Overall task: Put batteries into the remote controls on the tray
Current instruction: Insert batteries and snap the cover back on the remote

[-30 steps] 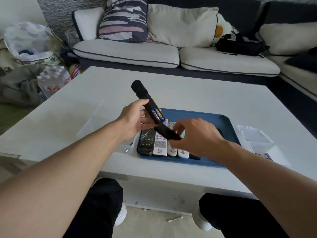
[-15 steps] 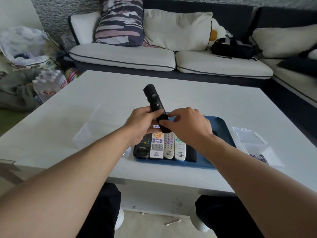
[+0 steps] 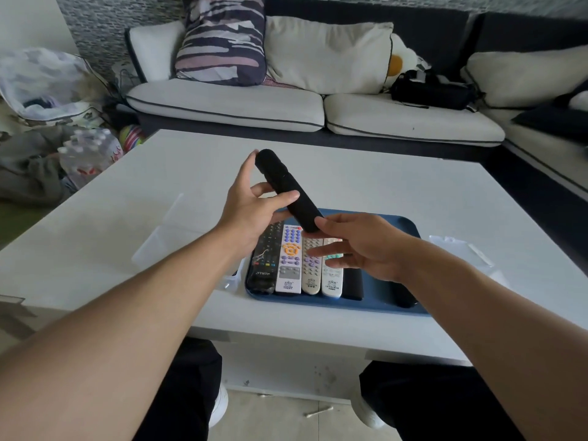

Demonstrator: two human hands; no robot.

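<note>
My left hand (image 3: 251,208) grips a long black remote (image 3: 283,186) above the far left part of the blue tray (image 3: 397,308); its plain back faces me and no batteries show. My right hand (image 3: 359,246) hovers over the tray with fingers spread, the thumb tip touching the remote's near end. On the tray lie a black remote (image 3: 264,265), a white remote with orange and purple buttons (image 3: 290,262), two pale remotes (image 3: 311,275) (image 3: 332,276) and a dark remote (image 3: 353,283) beside them.
The tray rests near the front edge of a white table (image 3: 366,183). Clear plastic packaging (image 3: 458,249) lies right of the tray, another clear piece (image 3: 165,240) to its left. A sofa (image 3: 318,113) with cushions stands behind.
The battery compartment, seen open with batteries a second ago, is covered now. My right hand came off the remote's middle and opened; my left hand tilted the remote and raised its far end.
</note>
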